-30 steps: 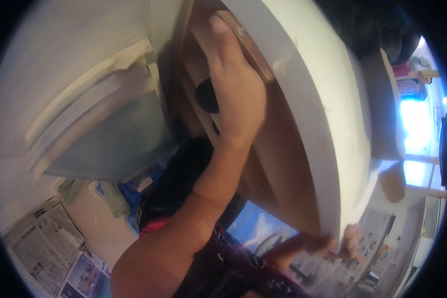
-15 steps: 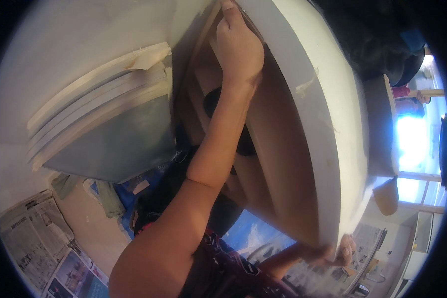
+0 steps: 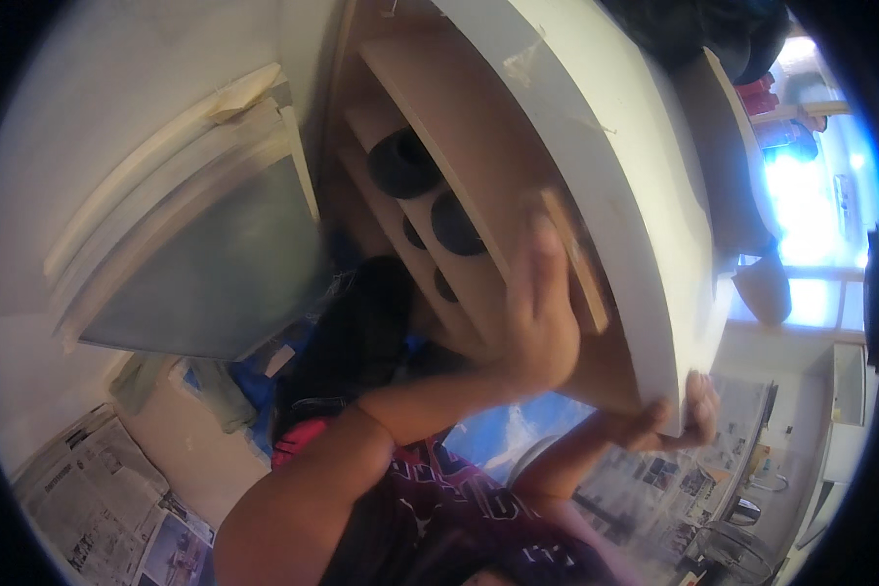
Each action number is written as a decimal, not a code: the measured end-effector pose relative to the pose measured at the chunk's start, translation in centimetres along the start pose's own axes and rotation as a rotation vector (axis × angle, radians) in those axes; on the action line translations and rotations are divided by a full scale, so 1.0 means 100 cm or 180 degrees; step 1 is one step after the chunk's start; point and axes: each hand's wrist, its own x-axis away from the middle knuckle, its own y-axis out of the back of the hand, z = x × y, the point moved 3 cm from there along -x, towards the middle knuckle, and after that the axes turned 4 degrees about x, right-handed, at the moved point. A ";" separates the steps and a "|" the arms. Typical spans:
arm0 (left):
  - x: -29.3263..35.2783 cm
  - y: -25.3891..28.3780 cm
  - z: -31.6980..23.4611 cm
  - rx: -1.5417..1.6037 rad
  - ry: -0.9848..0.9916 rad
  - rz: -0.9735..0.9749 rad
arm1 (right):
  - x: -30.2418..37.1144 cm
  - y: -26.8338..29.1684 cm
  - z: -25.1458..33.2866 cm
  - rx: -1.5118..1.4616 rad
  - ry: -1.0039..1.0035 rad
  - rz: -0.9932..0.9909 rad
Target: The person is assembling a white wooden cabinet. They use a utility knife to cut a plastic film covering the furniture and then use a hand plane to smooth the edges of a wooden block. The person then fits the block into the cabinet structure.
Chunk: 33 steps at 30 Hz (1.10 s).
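Note:
A large wooden unit [image 3: 645, 225] with a white outer face leans over me, its hollow brown inside turned toward me. Several parallel boards [image 3: 439, 127] run through it, with dark round shapes [image 3: 403, 163] among them, either holes or objects. Inside, next to the white edge, my left hand [image 3: 542, 313] is closed on a short flat wooden strip [image 3: 576, 264]; the hand is somewhat blurred and part of its grip is hidden. Lower right, my right hand [image 3: 669, 415] wraps its fingers round the unit's bottom corner.
A grey panel [image 3: 215, 264] in a pale frame stands against the wall at left. Newspaper sheets [image 3: 88, 503] cover parts of the floor, with blue sheeting [image 3: 518, 430] below the unit. A dark bundle [image 3: 703, 34] lies above the unit, near a bright window [image 3: 806, 205].
My left hand has come down from the unit's upper edge to inside it, where the wooden strip now shows. My right hand keeps its hold on the corner. The view has shifted slightly.

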 end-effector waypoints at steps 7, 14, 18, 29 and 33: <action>0.011 -0.013 -0.001 0.0280 0.0042 0.0398 | 0.007 0.008 -0.006 -0.0010 -0.0131 0.0000; -0.005 -0.014 -0.013 -0.0114 -0.0303 0.0077 | 0.006 0.007 -0.005 0.0013 -0.0127 0.0018; -0.046 -0.010 -0.034 -0.0210 -0.0350 -0.0117 | 0.010 0.011 -0.016 0.0124 -0.0042 -0.0178; -0.131 0.008 -0.066 -0.0442 -0.0813 -0.0460 | 0.007 0.015 -0.015 0.0578 0.0242 -0.0154; -0.143 0.013 -0.074 -0.0401 -0.1080 -0.0247 | 0.006 0.023 -0.016 0.0776 0.0540 -0.0137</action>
